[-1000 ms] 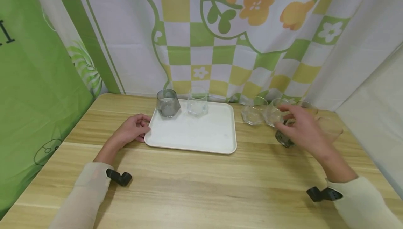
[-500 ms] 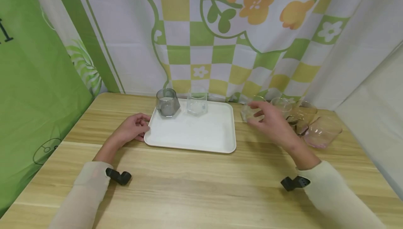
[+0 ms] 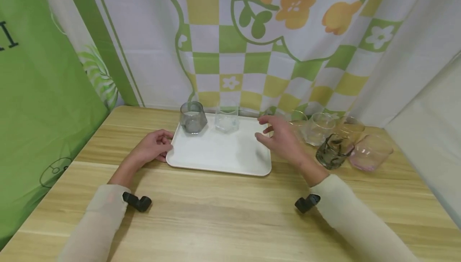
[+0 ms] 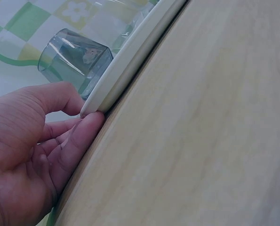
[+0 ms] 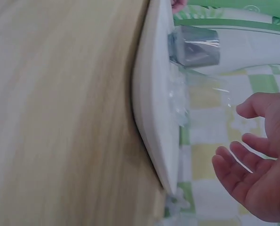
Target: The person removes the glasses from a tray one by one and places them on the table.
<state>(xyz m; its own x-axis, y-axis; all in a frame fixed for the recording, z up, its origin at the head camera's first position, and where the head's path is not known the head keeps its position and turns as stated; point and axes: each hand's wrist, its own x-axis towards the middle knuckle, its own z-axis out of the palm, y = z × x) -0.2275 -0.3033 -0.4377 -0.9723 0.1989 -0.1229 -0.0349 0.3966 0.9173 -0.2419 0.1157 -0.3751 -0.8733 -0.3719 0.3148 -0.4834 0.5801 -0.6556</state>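
Note:
A white rectangular tray (image 3: 216, 155) lies on the wooden table. On its back half stand a smoky grey glass (image 3: 193, 120) at the left and a clear glass (image 3: 227, 121) beside it. My left hand (image 3: 153, 149) is at the tray's left edge; in the left wrist view its thumb and index finger pinch the rim. Over the tray's right side is my right hand (image 3: 282, 140), fingers spread and nothing between them. The right wrist view shows this hand (image 5: 260, 165) above the tray, apart from the clear glass.
Right of the tray several glasses stand close together: clear glass (image 3: 320, 128), dark glass (image 3: 333, 154), amber glass (image 3: 353, 126) and pinkish glass (image 3: 371, 154). A gold-rimmed clear glass is partly behind my right hand. A patterned curtain (image 3: 230, 66) hangs behind the table (image 3: 223, 218).
My right hand has moved left from the group of glasses, past the gold-rimmed clear one, to the tray's right side. My left hand stays at the tray's edge.

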